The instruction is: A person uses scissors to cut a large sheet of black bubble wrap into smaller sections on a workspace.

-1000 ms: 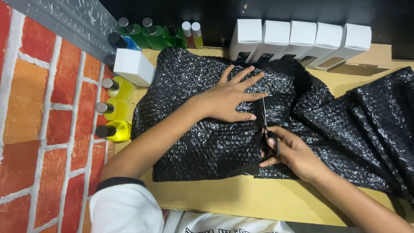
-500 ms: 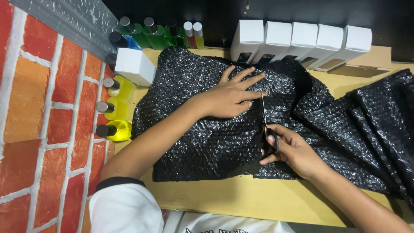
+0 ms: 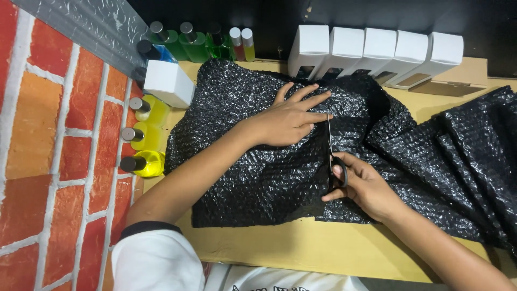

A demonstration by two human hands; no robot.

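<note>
Nearby, yellow bottles (image 3: 148, 137), seemingly full; scissors (image 3: 334, 156) in right hand (image 3: 363, 186).

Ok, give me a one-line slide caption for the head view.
Left hand flattens black bubble wrap while right hand works scissors through it.

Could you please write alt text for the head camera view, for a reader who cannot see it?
A person's right hand cuts a sheet of black bubble wrap with black-handled scissors while the left hand presses it flat on a tan cardboard surface. White boxes and coloured bottles line the edges.
</note>
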